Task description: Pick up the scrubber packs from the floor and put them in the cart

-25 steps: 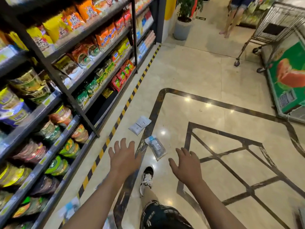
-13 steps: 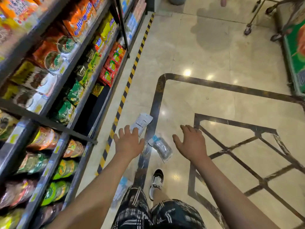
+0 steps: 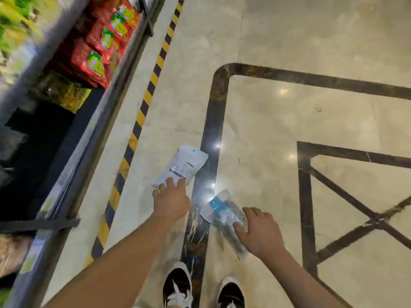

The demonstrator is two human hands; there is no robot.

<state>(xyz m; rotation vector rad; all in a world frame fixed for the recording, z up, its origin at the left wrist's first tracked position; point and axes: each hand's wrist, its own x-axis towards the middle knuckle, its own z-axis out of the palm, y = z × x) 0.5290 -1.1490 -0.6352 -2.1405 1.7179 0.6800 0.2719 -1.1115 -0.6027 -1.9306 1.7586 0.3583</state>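
White and clear-plastic, the 2 scrubber packs lay flat on the marble floor [image 3: 278, 134]: the left hand [image 3: 171, 202] touched the near edge of the white pack [image 3: 181, 166] with fingers extended, while the right hand [image 3: 259, 232] pressed loosely curled fingers on the clear pack [image 3: 224, 215].

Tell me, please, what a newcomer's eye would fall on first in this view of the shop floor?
Two hands reach down to two packs on the glossy floor: the left hand touches the near end of a white pack, and the right hand rests its fingers on a clear pack with a blue label that lies partly on the dark inlaid stripe. At the left, yellow-and-black tape runs along a shelf of red snack bags.
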